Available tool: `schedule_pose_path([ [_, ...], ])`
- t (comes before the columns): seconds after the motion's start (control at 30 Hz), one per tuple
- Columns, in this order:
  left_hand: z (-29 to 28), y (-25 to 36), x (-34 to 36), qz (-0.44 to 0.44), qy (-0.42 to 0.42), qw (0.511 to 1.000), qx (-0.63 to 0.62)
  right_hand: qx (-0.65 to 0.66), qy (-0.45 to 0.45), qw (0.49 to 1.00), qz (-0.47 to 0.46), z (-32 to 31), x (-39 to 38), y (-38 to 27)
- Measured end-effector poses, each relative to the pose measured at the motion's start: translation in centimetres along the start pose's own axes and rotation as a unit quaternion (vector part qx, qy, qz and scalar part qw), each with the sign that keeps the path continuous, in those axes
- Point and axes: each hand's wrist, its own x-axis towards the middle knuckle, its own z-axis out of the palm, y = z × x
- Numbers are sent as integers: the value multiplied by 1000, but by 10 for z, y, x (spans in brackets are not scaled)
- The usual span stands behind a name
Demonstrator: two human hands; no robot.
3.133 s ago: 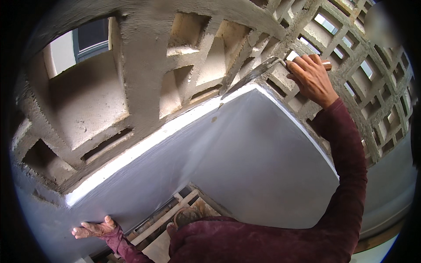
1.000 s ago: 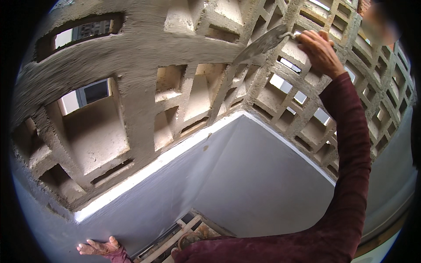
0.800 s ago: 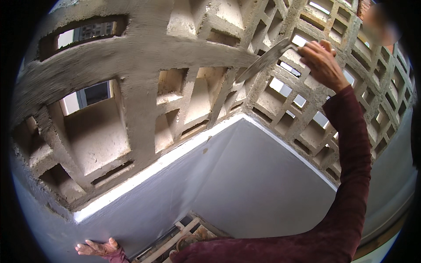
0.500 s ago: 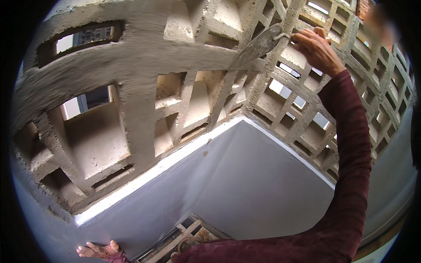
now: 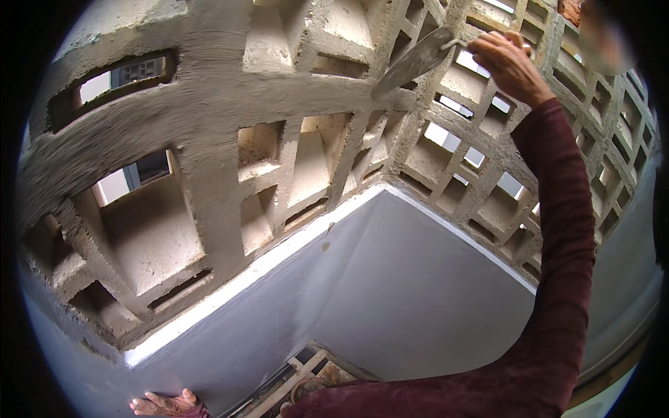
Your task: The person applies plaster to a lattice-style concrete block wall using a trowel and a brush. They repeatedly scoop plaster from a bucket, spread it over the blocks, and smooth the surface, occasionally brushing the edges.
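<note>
My right hand (image 5: pixel 507 66) is raised high at the upper right, closed round the handle of a metal trowel. The trowel's blade (image 5: pixel 414 61) slants down-left against the plastered band (image 5: pixel 209 104) of the concrete lattice wall, close to where it meets the other lattice face (image 5: pixel 474 195). Low at the left, my left hand (image 5: pixel 162 403) lies with fingers spread on the smooth grey wall (image 5: pixel 125 386), holding nothing. Its wrist is partly cut off by the lower edge.
A white ledge (image 5: pixel 254 268) runs between lattice and grey walls, turning at the corner. Pale pipes or bars (image 5: pixel 303 373) show at the bottom, partly behind my maroon-sleeved body. Openings show a window (image 5: pixel 146 167) outside. Some red brick (image 5: pixel 568 12) sits at the top right.
My right hand and the trowel rose and swept back and forth along the band; they are slightly higher now. The view has shifted, setting my left hand lower in the picture.
</note>
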Motion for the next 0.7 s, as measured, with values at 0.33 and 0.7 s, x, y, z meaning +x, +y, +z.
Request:
schedule_pose_path([
  [0.33,-2,-4,-1,0,4,1000,16,-20,-44,998,-48,18,10,-53],
  [0.7,-4,-5,-2,-4,-9,1000,24,17,-42,998,-39,25,-11,-72],
])
